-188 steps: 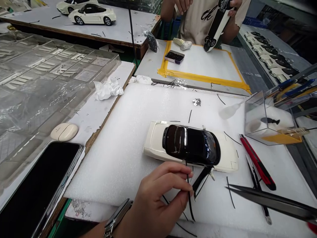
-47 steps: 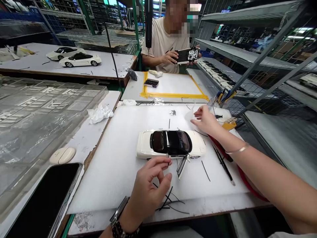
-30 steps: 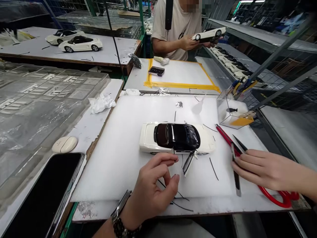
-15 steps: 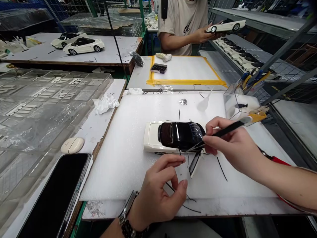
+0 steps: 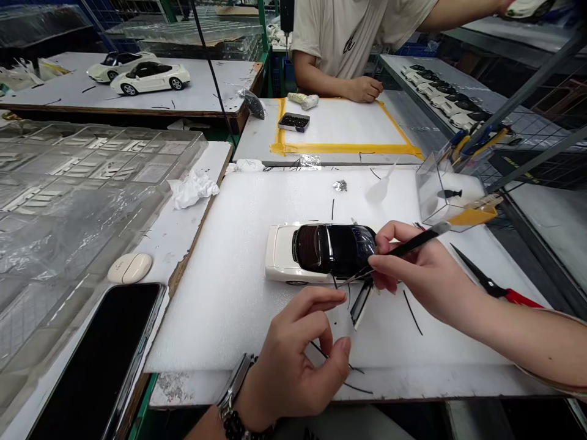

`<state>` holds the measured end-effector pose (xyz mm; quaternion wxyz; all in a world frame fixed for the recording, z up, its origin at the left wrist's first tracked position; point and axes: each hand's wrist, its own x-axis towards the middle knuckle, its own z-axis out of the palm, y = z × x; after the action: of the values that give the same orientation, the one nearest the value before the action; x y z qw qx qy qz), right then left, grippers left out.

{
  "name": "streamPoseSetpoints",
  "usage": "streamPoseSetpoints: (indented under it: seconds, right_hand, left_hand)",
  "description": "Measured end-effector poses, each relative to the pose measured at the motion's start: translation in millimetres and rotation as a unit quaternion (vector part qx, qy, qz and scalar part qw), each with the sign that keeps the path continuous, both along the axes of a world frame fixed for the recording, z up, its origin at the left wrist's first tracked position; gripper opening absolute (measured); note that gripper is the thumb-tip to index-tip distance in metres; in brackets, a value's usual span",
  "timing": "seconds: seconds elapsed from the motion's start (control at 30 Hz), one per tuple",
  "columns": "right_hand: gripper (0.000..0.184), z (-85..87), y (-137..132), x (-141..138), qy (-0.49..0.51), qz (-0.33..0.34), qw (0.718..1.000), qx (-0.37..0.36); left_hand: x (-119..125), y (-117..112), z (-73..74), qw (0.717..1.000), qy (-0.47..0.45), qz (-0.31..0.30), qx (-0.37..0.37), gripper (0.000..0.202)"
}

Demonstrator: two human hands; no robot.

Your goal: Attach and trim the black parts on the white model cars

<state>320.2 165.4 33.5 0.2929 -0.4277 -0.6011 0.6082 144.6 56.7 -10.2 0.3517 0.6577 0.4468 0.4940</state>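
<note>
A white model car (image 5: 284, 260) with a black roof lies on the white foam pad (image 5: 247, 244), its near door (image 5: 360, 302) hanging open. My right hand (image 5: 415, 272) is closed on black tweezers (image 5: 415, 241), whose tips point at the car's near side by the door. My left hand (image 5: 298, 354) hovers just in front of the car, forefinger and thumb curled. A thin black strip (image 5: 334, 282) stands at its forefinger tip; whether the fingers grip it is unclear. More black strips (image 5: 353, 382) lie near the pad's front edge.
Left: a phone (image 5: 87, 360), an earbud case (image 5: 129, 267), clear plastic trays (image 5: 73, 183), crumpled tissue (image 5: 192, 186). Right: red-handled scissors (image 5: 498, 287) and a clear box (image 5: 452, 195). Across the bench a person rests a hand (image 5: 364, 90) on a yellow-taped mat (image 5: 348, 125). Finished cars (image 5: 149, 76) stand behind.
My right hand picked up the tweezers from the pad's right side and brought their tips to the car's open door. The person opposite put down the car they held.
</note>
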Motion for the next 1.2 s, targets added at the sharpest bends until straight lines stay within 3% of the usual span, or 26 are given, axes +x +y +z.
streamPoseSetpoints:
  seconds: [0.17, 0.3, 0.37, 0.43, 0.6, 0.87, 1.2]
  right_hand:
    - [0.028, 0.2, 0.7, 1.2, 0.021, 0.011, 1.000, 0.007]
    - [0.025, 0.4, 3.7, 10.9, 0.022, 0.062, 0.997, 0.051]
    - [0.022, 0.3, 7.0, 17.0, 0.006, 0.115, 0.989, 0.097]
    - [0.020, 0.3, 11.2, 22.2, -0.019, 0.167, 0.971, 0.172]
    - [0.011, 1.8, 18.5, 29.4, -0.092, 0.246, 0.906, 0.331]
    - [0.010, -6.6, 27.8, 33.0, -0.095, 0.284, 0.871, 0.389]
    - [0.009, -10.9, 31.4, 33.7, -0.070, 0.290, 0.819, 0.490]
  left_hand:
    - [-0.9, 0.2, 0.7, 1.000, 0.015, 0.006, 0.016, 0.017]
    - [-7.1, 13.1, 10.0, 0.979, 0.118, 0.143, 0.079, 0.008]
    - [-10.0, 24.4, 14.5, 0.957, 0.214, 0.173, 0.089, 0.019]
    - [-11.2, 35.9, 15.5, 0.941, 0.291, 0.150, 0.087, 0.032]
    - [-9.2, 51.8, 5.0, 0.920, 0.353, 0.128, 0.107, 0.031]
    - [-2.2, 53.0, -0.4, 0.896, 0.390, 0.170, 0.128, 0.028]
    - [1.3, 54.8, -9.1, 0.889, 0.386, 0.196, 0.151, 0.030]
